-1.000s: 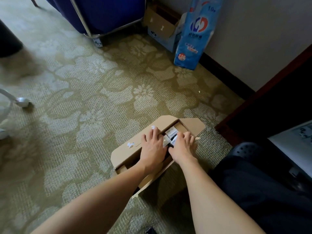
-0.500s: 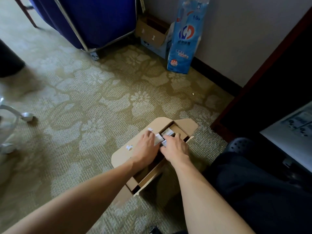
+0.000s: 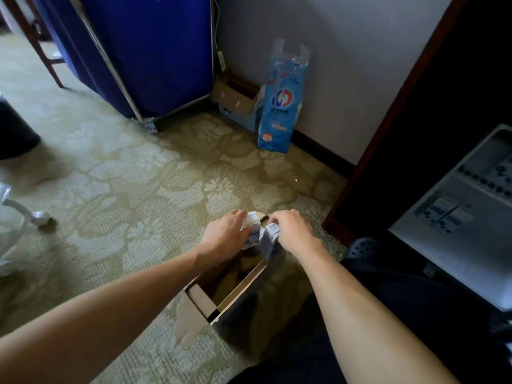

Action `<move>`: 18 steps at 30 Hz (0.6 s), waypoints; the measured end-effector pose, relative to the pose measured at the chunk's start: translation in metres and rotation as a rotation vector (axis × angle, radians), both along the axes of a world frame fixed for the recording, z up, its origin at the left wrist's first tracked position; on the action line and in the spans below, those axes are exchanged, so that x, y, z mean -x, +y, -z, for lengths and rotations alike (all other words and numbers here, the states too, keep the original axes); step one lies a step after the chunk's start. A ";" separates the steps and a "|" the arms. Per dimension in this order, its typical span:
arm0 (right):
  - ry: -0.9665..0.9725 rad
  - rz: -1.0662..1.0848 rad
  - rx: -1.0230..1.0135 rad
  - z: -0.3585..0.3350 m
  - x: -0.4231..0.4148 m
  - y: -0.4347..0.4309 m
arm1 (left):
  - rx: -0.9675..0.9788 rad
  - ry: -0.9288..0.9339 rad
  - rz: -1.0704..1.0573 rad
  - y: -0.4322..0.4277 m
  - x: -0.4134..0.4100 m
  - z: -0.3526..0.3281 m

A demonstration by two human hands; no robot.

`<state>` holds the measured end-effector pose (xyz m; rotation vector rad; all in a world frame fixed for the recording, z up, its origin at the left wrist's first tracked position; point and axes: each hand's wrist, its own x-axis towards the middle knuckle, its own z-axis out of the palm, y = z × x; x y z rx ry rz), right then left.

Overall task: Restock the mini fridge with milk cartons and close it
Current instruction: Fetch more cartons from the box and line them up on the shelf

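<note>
Over the cardboard box, left hand grips a milk carton, right hand grips a second carton beside it, so loading the open mini fridge, right of the fingers, and shutting it look still ahead.

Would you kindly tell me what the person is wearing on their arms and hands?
Nothing shows on them: the left hand and right hand are ungloved, with no ring visible, and the left forearm and right forearm are bare to the frame's edge, without sleeve, watch or bracelet. Dark trousers and a dark perforated clog also show.
</note>
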<state>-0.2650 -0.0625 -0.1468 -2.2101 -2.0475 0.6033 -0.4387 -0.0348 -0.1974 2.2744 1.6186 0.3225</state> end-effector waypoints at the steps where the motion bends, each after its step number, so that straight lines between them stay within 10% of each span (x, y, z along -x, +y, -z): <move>1: -0.021 0.000 -0.015 -0.010 -0.008 -0.001 | -0.009 -0.009 0.011 0.002 -0.006 -0.010; 18: -0.077 0.222 -0.205 -0.101 -0.178 -0.050 | -0.100 -0.044 0.442 0.007 -0.183 -0.117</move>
